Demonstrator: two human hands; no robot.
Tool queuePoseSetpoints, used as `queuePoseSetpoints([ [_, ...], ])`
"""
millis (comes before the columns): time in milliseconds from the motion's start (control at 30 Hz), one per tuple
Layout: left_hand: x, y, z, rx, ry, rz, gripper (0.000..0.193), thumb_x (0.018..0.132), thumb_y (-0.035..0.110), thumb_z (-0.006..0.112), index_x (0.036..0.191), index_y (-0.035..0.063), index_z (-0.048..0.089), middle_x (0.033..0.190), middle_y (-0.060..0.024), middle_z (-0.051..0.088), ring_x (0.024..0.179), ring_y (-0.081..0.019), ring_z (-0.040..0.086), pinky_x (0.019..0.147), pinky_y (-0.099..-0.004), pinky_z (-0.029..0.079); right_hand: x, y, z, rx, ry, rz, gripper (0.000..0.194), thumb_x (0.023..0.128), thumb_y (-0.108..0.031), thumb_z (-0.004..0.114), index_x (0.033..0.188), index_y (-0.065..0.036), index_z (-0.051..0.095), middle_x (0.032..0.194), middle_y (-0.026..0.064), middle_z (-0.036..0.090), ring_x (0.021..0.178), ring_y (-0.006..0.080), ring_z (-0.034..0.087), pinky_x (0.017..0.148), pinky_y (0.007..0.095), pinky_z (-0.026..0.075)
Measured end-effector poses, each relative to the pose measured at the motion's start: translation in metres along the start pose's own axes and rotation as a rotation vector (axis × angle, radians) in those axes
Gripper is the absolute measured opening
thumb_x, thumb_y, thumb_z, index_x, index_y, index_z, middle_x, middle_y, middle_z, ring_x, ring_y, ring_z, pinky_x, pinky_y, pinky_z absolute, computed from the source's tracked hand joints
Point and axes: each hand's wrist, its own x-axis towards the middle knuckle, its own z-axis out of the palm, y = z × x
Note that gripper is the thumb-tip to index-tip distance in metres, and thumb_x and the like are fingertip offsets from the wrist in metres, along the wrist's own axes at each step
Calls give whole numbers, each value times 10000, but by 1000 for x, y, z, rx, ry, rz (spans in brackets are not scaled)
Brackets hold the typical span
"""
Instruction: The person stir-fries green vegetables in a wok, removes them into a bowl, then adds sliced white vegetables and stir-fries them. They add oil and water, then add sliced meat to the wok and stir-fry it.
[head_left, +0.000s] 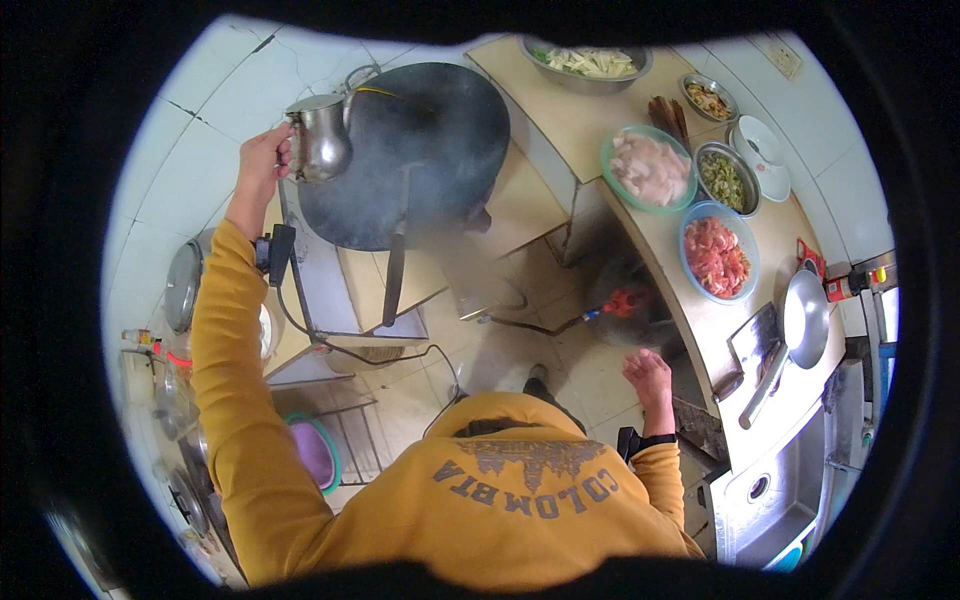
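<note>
My left hand (265, 161) grips the handle of a steel spouted pot (327, 142), which is held over the left side of a large dark wok (457, 112). From the spout a thin yellow stream of liquid, like oil, runs into the wok. Pale smoke or steam hangs over the wok and blurs its inside. A ladle or turner with a dark handle (394, 277) lies in the wok, its handle over the near rim. Low at my right side hangs my right hand (648, 379), fingers loosely curled, with nothing seen in it.
On the right counter stand a bowl of pale sliced meat (651, 166), a bowl of red meat (716, 255), chopped greens (726, 182), a cleaver (754, 341) and a small pan (806, 319). A sink (780, 495) lies nearer. Below the counter a red glow (622, 302) shows beside a hose.
</note>
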Motion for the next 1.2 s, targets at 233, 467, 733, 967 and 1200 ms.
queuePoseSetpoints([
  [233,-4,-21,-75,138,35,-42,205,868,254,588,790,65,596,582,60,439,484,-48,402,389,-200,262,-10,21,10,22,-68,-30,145,893,-178,568,949,-50,528,828,93,625,694,196,623,663,341,527],
  [467,-55,-47,-133,180,-149,-150,184,853,213,605,791,40,601,584,55,439,476,-47,398,376,-199,244,-34,48,55,-20,-99,-43,90,903,-144,531,938,-62,524,833,90,610,697,178,610,664,329,520],
  [733,-70,-69,-164,179,-391,-50,173,855,210,600,796,48,603,570,50,436,470,-40,381,375,-201,239,-96,115,129,-44,-107,-55,62,871,-78,501,929,-68,521,843,85,617,696,184,621,666,330,523],
  [967,-53,-74,-182,190,-495,5,174,847,182,605,763,30,608,552,34,452,440,-47,382,352,-207,250,-154,170,156,-95,-14,-75,90,868,-89,503,950,-62,528,881,110,640,710,197,641,681,335,540],
  [1200,-38,-95,-196,151,-408,45,179,840,167,612,733,24,608,533,27,449,428,-53,372,347,-212,250,-168,173,168,-104,-20,-105,82,875,-95,517,949,-62,528,875,112,638,713,196,641,677,332,540],
])
